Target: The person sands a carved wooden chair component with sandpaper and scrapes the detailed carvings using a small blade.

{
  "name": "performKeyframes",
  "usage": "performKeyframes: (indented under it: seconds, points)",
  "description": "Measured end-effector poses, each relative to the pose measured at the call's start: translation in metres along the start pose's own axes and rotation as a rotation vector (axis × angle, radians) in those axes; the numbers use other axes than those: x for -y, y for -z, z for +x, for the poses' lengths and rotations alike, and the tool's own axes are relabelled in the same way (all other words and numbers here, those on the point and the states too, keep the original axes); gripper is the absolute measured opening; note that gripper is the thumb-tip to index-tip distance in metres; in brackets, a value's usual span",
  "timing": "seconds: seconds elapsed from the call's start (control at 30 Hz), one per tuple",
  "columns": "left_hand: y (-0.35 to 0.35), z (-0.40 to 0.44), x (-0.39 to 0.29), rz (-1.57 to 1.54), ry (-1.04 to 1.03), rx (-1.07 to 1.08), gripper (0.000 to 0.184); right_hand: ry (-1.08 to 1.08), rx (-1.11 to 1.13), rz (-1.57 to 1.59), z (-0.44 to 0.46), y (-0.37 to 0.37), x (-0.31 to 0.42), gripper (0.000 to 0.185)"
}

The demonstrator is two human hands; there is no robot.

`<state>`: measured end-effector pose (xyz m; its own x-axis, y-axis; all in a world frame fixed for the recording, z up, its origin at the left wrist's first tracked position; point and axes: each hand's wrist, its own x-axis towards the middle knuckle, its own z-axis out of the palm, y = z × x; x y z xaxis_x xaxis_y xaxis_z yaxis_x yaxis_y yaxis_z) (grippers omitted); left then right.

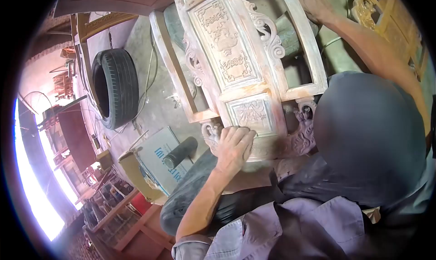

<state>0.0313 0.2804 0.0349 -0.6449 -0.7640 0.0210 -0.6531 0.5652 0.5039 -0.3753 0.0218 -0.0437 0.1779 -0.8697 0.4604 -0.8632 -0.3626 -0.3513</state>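
Your left hand [235, 147] rests on the lower end of a carved wooden frame [240, 74], fingers bent over the edge of its small lower panel [250, 113]. Your right hand [314, 5] reaches well apart from it, up beside the far end of the right side rail [303, 38]; its fingers are partly hidden, so whether they grip the wood cannot be told. Nor can it be told whether anything lies beneath your left fingers.

The frame stretches out before you, its near end at your lap, beside your dark-clad right knee [370, 137]. A tyre [121, 87], a cardboard box [152, 158] and a dark cylinder [181, 153] stand off to your left.

Judging by your hold, steadiness matters most: keep the near end settled against your lap, spread the left hand's pressure over the solid border, and let the right hand brace the far end so that the piece does not twist. Go lightly around the pierced scrollwork [275, 50], whose thin curls look likeliest to chip, and keep your fingertips clear of rough edges.
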Motion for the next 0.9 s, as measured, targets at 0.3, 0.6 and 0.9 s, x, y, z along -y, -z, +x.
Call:
performKeyframes:
  seconds: [0.3, 0.6, 0.9]
  points:
    - [-0.003, 0.005, -0.001, 0.018, -0.054, 0.058, 0.034, -0.048, 0.018, 0.01, 0.001, 0.003, 0.005, 0.035]
    - [0.031, -0.031, 0.022, 0.021, 0.37, -0.044, 0.006, -0.042, 0.041, -0.023, 0.002, 0.002, 0.009, 0.034]
    - [0.069, 0.029, 0.034, 0.329, -0.21, 0.467, 0.024, -0.138, 0.047, 0.015, 0.002, -0.008, 0.001, 0.034]
